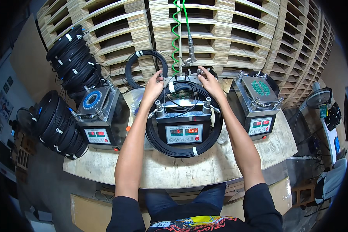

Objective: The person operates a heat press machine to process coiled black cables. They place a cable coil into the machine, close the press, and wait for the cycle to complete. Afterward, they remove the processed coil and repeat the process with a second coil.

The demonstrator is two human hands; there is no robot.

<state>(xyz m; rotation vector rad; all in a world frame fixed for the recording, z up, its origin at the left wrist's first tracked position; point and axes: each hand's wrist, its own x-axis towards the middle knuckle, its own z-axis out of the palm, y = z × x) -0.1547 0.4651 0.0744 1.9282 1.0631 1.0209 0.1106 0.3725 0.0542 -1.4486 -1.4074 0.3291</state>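
Observation:
A boxy metal bench machine point(185, 119) with a red digital display stands before me. A large coil of black cable point(170, 150) hangs around it, tied with white bands. Strands of the cable cross over the top plate and partly hide it. My left hand point(154, 88) is closed at the far left corner post, fingers bent around its metal knob point(161, 76). At the far right corner, my right hand point(210, 82) pinches the other knob point(199, 72) between thumb and fingers. Two near corner posts point(207, 101) stand untouched.
Similar machines stand left point(100, 116) with a blue-ringed plate and right point(259, 104) with green fittings. Black cable coils point(75, 65) are stacked at the left. An air gun point(190, 50) hangs from a green hose before wooden pallets point(236, 38). A fan point(317, 98) is at far right.

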